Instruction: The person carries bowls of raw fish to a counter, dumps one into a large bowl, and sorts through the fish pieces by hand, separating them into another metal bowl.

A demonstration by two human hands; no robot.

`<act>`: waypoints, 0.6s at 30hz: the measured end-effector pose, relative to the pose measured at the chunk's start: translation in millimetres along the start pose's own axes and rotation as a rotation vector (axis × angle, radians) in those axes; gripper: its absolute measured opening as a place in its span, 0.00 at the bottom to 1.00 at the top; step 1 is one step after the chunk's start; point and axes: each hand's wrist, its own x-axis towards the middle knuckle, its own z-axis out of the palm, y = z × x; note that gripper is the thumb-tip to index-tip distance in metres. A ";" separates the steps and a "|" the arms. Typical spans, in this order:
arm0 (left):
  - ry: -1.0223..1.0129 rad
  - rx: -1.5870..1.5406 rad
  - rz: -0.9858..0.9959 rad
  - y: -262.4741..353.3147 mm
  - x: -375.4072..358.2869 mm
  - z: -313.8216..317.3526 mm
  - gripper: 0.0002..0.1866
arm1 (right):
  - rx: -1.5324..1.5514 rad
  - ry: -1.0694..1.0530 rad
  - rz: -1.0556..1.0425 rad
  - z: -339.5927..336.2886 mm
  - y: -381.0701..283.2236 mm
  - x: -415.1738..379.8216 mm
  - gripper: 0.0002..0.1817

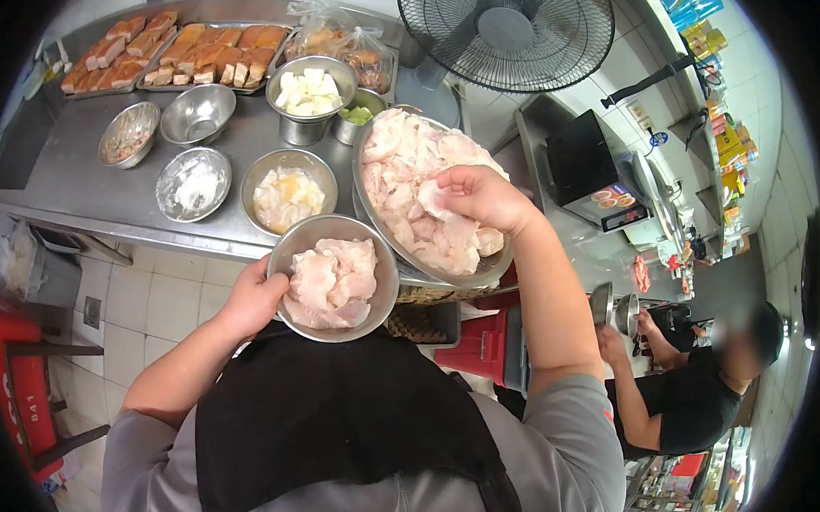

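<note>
Left hand (253,300) clamped on rim of steel bowl (389,296) (pale raw meat (332,283) inside), near side of counter (70,167). Right hand (486,198), well apart, pinches a meat piece (437,201) over the large basin (366,178), right.

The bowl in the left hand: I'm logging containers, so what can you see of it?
The bowl is round, shiny and looks like steel, its mouth facing the camera. Pale raw meat pieces lie inside. The left hand holds its left side, thumb over the rim. It is by the counter's near edge; whether it touches the larger bowl is unclear.
</note>
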 end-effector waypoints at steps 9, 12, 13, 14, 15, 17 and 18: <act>0.020 -0.002 0.013 1.4 -2.3 5.4 0.24 | -0.084 0.063 0.150 3.4 -24.0 -2.9 0.14; 0.024 0.012 0.010 0.8 -5.6 3.8 0.24 | -0.043 -0.088 0.018 23.4 -51.9 -21.8 0.13; 0.014 0.015 0.001 1.9 -5.7 3.8 0.24 | -0.085 -0.156 -0.075 34.7 -61.4 -27.6 0.13; 0.000 0.019 0.002 3.4 -4.4 3.3 0.24 | -0.131 -0.215 -0.172 41.5 -66.8 -27.9 0.12; 0.002 0.018 0.013 -0.2 -2.4 2.7 0.24 | -0.153 -0.250 -0.315 45.4 -62.7 -21.8 0.12; 0.011 0.046 -0.006 5.9 -5.4 4.8 0.24 | -0.331 -0.046 -0.062 38.9 -63.6 -11.8 0.13; 0.017 0.058 -0.013 8.4 -6.4 6.0 0.24 | -0.418 0.055 0.065 34.0 -64.2 -6.6 0.13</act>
